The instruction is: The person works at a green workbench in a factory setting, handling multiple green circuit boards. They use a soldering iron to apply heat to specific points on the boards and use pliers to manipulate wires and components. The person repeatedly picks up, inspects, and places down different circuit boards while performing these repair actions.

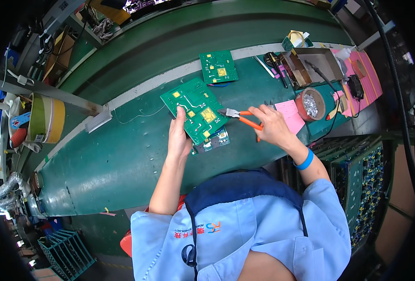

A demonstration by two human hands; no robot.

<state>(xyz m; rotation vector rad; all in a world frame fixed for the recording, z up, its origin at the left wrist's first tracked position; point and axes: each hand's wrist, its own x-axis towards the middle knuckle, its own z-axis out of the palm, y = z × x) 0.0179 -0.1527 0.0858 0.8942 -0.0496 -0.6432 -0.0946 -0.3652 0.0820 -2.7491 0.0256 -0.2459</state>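
My left hand [178, 136] grips the near edge of a green circuit board [194, 108] and holds it tilted over the green workbench [123, 159]. My right hand [274, 125] is closed on orange-handled cutters [241, 117], whose metal jaws touch the board's right edge. A smaller board [215, 140] lies on the bench under the held one, partly hidden. Another green circuit board [218, 66] lies flat further back.
A round red tub of metal scraps [310, 104] and a pink paper [289, 115] sit right of my right hand. A brown open box [313, 65] and hand tools [277, 68] lie behind. Tape rolls [46, 119] stand at far left. Racks of boards [362, 187] are at the right.
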